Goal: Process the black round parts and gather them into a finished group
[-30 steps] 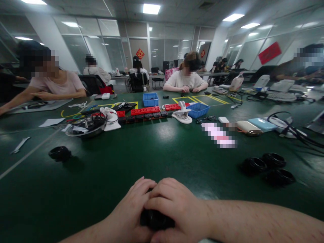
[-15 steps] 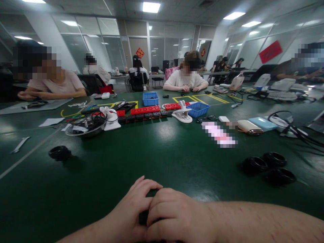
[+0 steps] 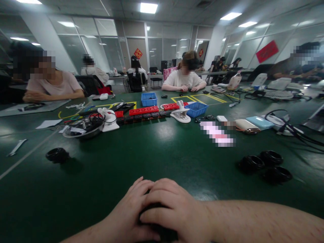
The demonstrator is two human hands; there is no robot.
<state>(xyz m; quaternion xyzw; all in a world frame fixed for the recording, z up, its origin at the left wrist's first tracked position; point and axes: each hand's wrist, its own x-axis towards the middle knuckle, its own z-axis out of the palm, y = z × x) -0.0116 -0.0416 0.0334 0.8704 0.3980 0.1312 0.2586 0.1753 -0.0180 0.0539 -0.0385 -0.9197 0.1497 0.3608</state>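
My left hand (image 3: 131, 212) and my right hand (image 3: 174, 212) are clasped together at the near edge of the green table (image 3: 157, 158). Both wrap round a small black object (image 3: 154, 221) that shows only as a dark patch between the fingers. My right forearm comes in from the right along the bottom edge. Three black rings (image 3: 264, 163) lie to the right beyond my hands. A single black round part (image 3: 56, 155) lies to the left.
Mid-table hold a metal bowl with cables (image 3: 82, 126), a white clip stand (image 3: 180, 114), red power strips (image 3: 144, 110), two blue bins (image 3: 196, 108), phones and black cables (image 3: 291, 126). A wrench (image 3: 16, 147) lies far left. Several people sit across and at the sides.
My fingers have shifted over the black object, which was plainer between my hands a second ago and is now mostly covered. The view has tilted slightly.
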